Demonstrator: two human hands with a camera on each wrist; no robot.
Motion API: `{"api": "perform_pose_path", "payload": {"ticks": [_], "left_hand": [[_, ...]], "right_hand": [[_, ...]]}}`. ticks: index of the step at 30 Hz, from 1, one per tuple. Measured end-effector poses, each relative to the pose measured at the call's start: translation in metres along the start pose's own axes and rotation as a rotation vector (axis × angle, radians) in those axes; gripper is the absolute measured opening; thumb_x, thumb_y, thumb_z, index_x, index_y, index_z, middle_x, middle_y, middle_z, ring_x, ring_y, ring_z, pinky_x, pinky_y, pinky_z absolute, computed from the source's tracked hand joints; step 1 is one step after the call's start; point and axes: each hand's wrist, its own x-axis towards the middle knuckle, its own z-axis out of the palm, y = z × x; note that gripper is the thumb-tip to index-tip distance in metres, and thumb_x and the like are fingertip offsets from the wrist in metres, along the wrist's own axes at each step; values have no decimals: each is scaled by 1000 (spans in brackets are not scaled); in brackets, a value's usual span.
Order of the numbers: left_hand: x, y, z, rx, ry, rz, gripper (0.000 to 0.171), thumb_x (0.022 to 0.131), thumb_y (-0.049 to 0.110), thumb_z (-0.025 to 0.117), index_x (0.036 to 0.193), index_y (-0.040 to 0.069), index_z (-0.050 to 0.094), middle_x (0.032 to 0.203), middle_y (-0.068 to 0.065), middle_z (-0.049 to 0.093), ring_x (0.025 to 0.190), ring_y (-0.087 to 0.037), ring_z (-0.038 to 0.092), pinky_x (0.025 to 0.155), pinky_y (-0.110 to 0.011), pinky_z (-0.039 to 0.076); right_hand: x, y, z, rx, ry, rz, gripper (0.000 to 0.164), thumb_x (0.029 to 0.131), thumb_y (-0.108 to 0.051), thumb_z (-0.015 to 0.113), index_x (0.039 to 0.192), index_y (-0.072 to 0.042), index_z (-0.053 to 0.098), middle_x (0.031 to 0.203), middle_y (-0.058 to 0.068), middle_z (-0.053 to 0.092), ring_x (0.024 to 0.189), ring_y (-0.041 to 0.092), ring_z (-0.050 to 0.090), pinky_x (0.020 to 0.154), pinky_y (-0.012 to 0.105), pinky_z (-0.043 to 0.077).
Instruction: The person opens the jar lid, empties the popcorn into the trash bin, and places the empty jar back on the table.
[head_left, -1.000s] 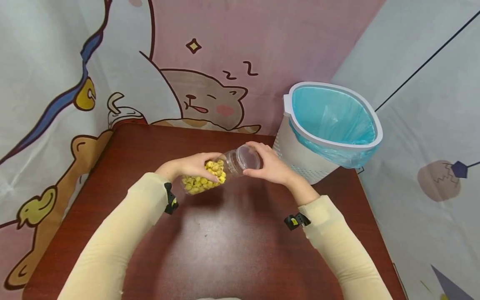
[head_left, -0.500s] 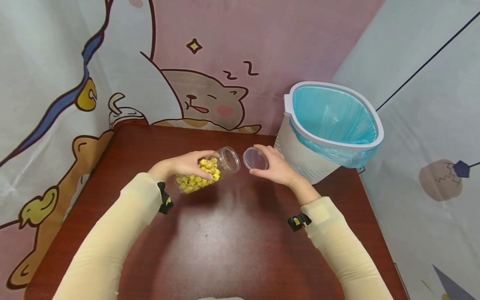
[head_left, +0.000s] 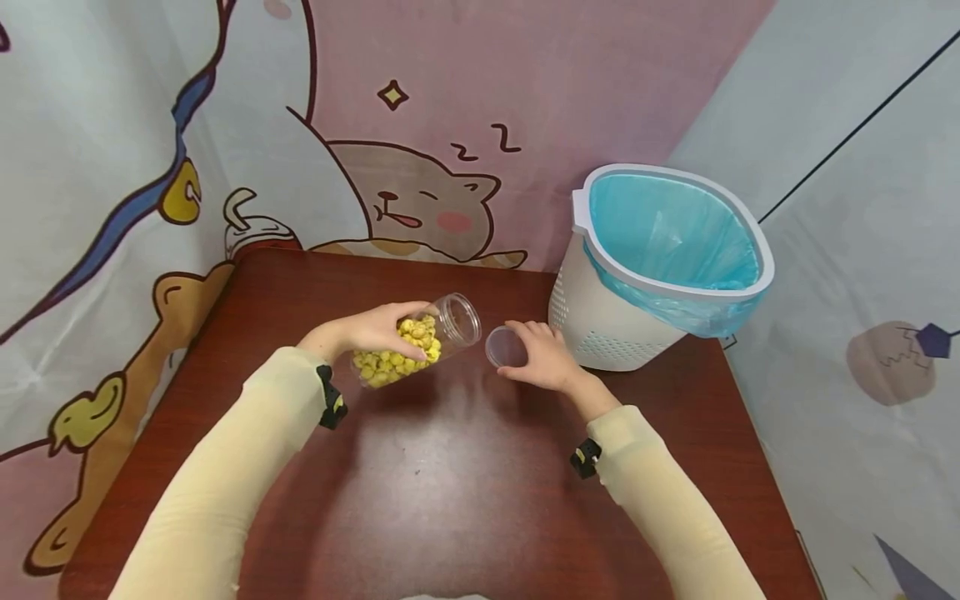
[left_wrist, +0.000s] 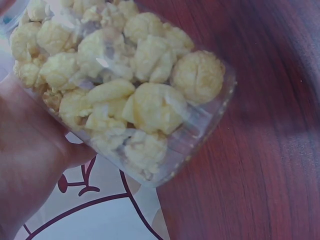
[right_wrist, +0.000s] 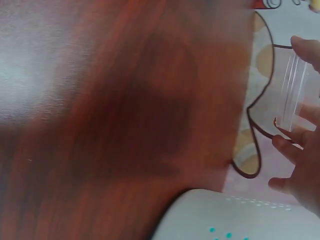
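Note:
My left hand (head_left: 378,330) grips a clear plastic jar (head_left: 454,327) around its side. The jar leans with its uncovered mouth up and to the right. Yellow popcorn (head_left: 397,354) fills its lower part; up close in the left wrist view, round popcorn pieces (left_wrist: 155,107) press against the clear wall. My right hand (head_left: 546,358) holds the clear round lid (head_left: 504,347) by its edge between thumb and fingers. A short gap separates lid and jar mouth. In the right wrist view the lid (right_wrist: 291,95) shows edge-on.
A white bin (head_left: 618,329) with a blue liner bag (head_left: 667,225) stands at the back right, close to my right hand. The dark red-brown table (head_left: 450,500) lies beneath both hands. Printed cartoon cloth (head_left: 555,92) hangs behind and at the sides.
The lid has come off the jar in my right hand, then dropped slightly lower. My left hand has drawn the jar a little to the left.

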Motion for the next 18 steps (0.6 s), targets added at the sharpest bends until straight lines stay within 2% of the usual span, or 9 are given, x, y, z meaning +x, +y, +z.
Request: {"api": "perform_pose_path", "payload": {"ticks": [7, 11, 18], "left_hand": [[0, -2, 1, 22, 8, -14, 72, 78, 29, 75, 139, 22, 37, 126, -10, 51, 110, -23, 52, 93, -40, 46], [1, -4, 1, 26, 1, -22, 73, 77, 30, 75, 139, 23, 37, 127, -11, 50, 109, -23, 53, 91, -39, 47], [1, -5, 1, 21, 3, -27, 74, 76, 31, 76, 139, 23, 37, 127, -10, 50, 111, -23, 52, 92, -40, 46]], "right_hand": [[0, 6, 21, -5, 17, -45, 81, 71, -43, 73, 138, -9, 41, 124, 16, 53, 115, 33, 48, 103, 53, 32], [0, 9, 30, -11, 3, -34, 81, 72, -43, 73, 138, -9, 40, 123, 16, 54, 115, 33, 48, 103, 50, 33], [0, 16, 44, -21, -45, 6, 84, 72, -47, 73, 139, -10, 40, 133, 15, 51, 124, 35, 43, 106, 58, 27]]}}
